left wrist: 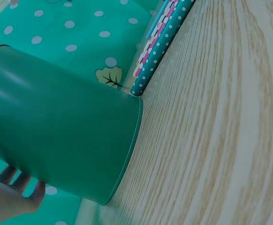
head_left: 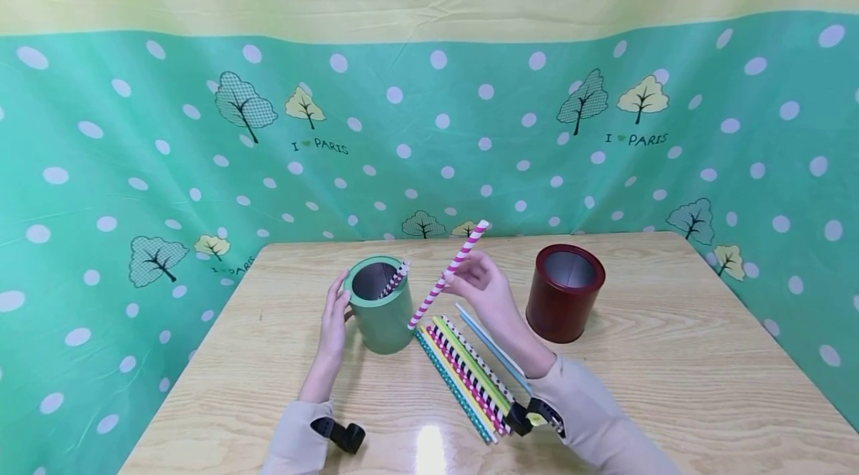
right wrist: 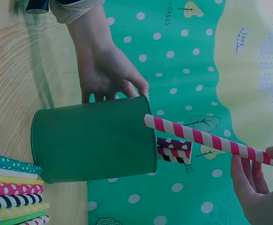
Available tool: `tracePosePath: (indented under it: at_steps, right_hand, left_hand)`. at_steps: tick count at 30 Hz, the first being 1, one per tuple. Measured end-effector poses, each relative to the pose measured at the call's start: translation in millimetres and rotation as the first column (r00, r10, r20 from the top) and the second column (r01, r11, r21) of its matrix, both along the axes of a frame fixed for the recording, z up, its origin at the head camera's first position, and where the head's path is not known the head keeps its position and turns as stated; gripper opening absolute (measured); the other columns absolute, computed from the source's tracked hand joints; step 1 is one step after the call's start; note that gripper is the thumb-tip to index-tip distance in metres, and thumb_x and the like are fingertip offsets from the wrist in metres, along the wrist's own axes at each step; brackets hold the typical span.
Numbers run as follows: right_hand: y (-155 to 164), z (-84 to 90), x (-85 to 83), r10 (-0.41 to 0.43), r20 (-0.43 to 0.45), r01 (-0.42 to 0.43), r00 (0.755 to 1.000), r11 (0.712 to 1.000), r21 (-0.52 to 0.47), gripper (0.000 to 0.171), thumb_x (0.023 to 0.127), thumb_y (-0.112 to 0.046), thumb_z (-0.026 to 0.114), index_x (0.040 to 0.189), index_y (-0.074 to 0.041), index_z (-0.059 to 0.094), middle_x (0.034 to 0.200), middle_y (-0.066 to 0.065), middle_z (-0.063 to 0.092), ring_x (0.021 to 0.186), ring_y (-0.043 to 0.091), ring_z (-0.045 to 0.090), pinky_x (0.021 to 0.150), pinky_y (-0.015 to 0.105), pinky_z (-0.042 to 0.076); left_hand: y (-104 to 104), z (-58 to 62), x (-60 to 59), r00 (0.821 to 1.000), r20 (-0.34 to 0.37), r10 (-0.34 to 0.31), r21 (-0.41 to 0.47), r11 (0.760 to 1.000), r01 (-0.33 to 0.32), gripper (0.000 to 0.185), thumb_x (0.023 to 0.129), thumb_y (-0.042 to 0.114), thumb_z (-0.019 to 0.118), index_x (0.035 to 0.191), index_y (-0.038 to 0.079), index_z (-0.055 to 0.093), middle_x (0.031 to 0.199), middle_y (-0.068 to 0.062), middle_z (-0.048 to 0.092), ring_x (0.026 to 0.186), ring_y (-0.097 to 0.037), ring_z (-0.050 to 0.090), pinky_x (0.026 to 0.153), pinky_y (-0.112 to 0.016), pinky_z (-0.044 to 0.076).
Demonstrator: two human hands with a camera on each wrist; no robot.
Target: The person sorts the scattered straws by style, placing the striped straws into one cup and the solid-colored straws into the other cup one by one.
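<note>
A green can stands upright on the wooden table. My left hand holds its left side near the rim, with the thumb on the front. Several patterned straws lean inside, their tops just above the rim; their lower ends are hidden. My right hand pinches a pink-and-white striped paper straw around its middle. That straw slants, its lower end overlapping the can's right side in the head view. In the right wrist view, the straw's end is beside the can's rim, outside the opening.
Several patterned straws lie side by side on the table, right of the green can and below the right forearm. A light blue straw lies slightly apart. Farther right stands a dark red can. A green polka-dot cloth hangs behind.
</note>
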State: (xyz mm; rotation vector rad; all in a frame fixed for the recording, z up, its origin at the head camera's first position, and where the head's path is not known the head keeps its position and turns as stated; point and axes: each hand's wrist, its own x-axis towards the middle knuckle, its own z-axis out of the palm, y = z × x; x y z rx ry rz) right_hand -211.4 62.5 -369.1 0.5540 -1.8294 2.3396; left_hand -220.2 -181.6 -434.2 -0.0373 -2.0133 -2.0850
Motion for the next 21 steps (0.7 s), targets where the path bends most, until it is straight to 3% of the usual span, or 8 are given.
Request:
tracePosePath:
  at_steps: [4,5,6,8,14,21]
  right_hand:
    - [-3.1,8.2,1.9,-0.008,0.017,0.008,1.0,1.0,-0.026,0.024,0.082,-0.003,0.06,0.101,0.0,0.046,0.09,0.009,0.057,0.084,0.017,0.059,0.078,0.034,0.048]
    - [-4.2,26.8,15.2,-0.028,0.049,0.028,0.998,1.0,-0.009,0.022,0.082,-0.001,0.059,0.099,0.001,0.046,0.089,0.009,0.056,0.083,0.017,0.059,0.079,0.035,0.048]
    - [-5.3,29.2,15.9,-0.033,0.058,0.033,0.998,0.999,-0.011,0.021,0.082,0.001,0.058,0.099,0.0,0.046,0.088,0.008,0.057,0.083,0.016,0.059,0.079,0.035,0.048]
    - [-7.8,32.3,16.7,-0.042,0.05,0.043,0.998,0.999,-0.024,0.019,0.081,0.004,0.058,0.097,0.0,0.047,0.087,0.006,0.058,0.083,0.016,0.059,0.08,0.033,0.047]
    - [-16.4,35.0,15.1,-0.067,-0.018,0.066,0.998,0.997,-0.051,0.019,0.079,0.007,0.058,0.094,0.001,0.048,0.086,0.003,0.059,0.083,0.015,0.058,0.079,0.034,0.048]
    - [-26.6,38.3,10.9,-0.088,-0.069,0.086,0.994,0.995,-0.044,0.019,0.078,0.009,0.058,0.093,0.005,0.048,0.087,0.006,0.06,0.082,0.013,0.057,0.079,0.033,0.048]
  left_hand:
    - [1.2,2.9,1.5,1.0,0.0,-0.003,-0.001,1.0,0.003,0.044,0.095,0.017,0.031,0.138,0.009,0.027,0.141,-0.009,0.029,0.121,-0.028,0.033,0.095,-0.044,0.026]
    - [1.2,2.6,1.3,1.0,0.0,-0.002,-0.003,1.0,0.002,0.044,0.096,0.018,0.031,0.138,0.009,0.027,0.141,-0.009,0.028,0.121,-0.028,0.032,0.095,-0.044,0.026]
    - [0.9,1.2,0.6,1.0,-0.004,-0.001,-0.005,1.0,0.001,0.044,0.096,0.019,0.031,0.138,0.01,0.027,0.141,-0.009,0.028,0.121,-0.027,0.033,0.095,-0.044,0.026]
    - [-1.2,-4.2,-2.5,1.0,-0.008,-0.002,-0.001,1.0,0.002,0.044,0.096,0.02,0.032,0.138,0.012,0.027,0.141,-0.007,0.029,0.121,-0.026,0.033,0.095,-0.043,0.026]
    - [-1.2,-4.7,-3.4,1.0,-0.004,-0.001,-0.01,1.0,0.001,0.045,0.096,0.017,0.029,0.139,0.007,0.024,0.142,-0.009,0.027,0.12,-0.028,0.033,0.094,-0.044,0.026]
    - [-1.0,-4.9,-2.9,1.0,-0.012,0.002,-0.011,1.0,-0.002,0.043,0.096,0.019,0.03,0.138,0.01,0.027,0.14,-0.008,0.03,0.118,-0.025,0.035,0.094,-0.043,0.027]
